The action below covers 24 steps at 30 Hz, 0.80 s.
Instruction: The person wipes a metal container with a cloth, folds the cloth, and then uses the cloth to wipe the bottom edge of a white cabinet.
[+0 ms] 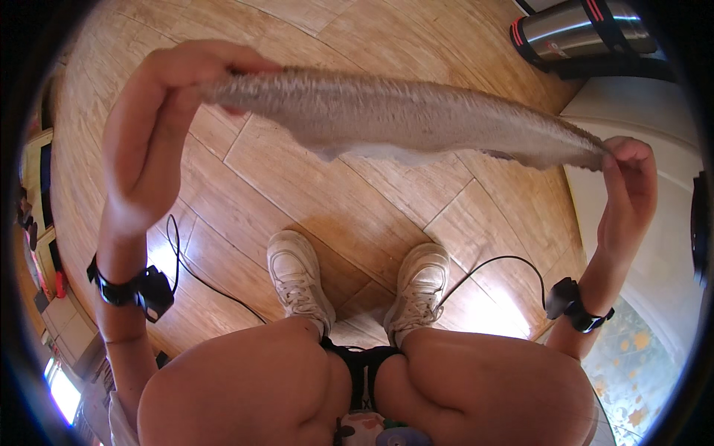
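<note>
A long strip of grey-brown fur pelt (413, 120) is stretched above the floor between my two hands. My left hand (167, 92) grips its left end, the fingers curled around it and partly hidden. At the other end, my right hand (630, 173) pinches the narrow tip between thumb and fingers. Short hair covers the side facing me, with a paler ridge along the top. The lower edge is uneven and ragged, with a pale part near the middle. Slight blur softens the left hand and the nearby fur.
Wood-look floor tiles (334, 184) lie below. A steel vacuum flask (585, 39) with black straps is at the upper right, near a white curved surface (641, 114). Cables run near the wrist-worn devices (155, 294) and my white shoes (293, 267). Shelving (42, 167) stands far left.
</note>
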{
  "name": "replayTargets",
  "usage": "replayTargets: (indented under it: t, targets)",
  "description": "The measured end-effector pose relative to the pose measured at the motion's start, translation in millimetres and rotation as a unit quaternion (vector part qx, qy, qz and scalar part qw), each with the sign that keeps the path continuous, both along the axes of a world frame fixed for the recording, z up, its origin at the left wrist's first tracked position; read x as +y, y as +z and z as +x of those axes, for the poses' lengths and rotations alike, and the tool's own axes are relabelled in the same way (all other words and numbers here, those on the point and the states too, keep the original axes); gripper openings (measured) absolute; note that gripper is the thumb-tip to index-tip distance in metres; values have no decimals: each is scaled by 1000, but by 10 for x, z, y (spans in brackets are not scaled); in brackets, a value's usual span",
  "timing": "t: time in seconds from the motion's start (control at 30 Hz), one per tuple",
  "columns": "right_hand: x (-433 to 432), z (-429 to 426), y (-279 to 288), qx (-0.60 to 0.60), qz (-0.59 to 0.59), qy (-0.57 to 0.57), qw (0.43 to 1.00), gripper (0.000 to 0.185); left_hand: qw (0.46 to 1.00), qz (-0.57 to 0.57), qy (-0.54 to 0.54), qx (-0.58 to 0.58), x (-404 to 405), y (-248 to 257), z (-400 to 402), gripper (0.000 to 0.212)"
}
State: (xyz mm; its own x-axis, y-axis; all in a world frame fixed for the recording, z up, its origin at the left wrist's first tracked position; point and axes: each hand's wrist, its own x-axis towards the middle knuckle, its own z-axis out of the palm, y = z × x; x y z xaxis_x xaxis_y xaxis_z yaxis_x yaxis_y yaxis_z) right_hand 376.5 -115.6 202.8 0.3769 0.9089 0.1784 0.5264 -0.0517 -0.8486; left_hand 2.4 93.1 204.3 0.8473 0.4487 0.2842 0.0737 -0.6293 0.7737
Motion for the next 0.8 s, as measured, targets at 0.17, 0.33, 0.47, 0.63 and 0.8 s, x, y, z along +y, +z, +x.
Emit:
replayTargets:
  t: [0.17,0.33,0.47,0.63,0.8]
  targets:
    - [212,17,-38,-6,13,-61,998,16,994,104,33,-6,200,-45,110,23]
    - [82,127,8,92,82,-11,992,17,981,185,-19,-49,101,-26,71,17]
    - [-282,370,-180,158,-20,157,975,22,970,197,-129,-65,-281,-189,36,14]
    - [-546,-20,-696,31,-337,220,915,15,956,160,-240,46,-1012,-1037,-174,24]
    - [-950,-296,-1448,-68,-452,247,855,10,925,18,-371,75,-1531,-1840,-338,25]
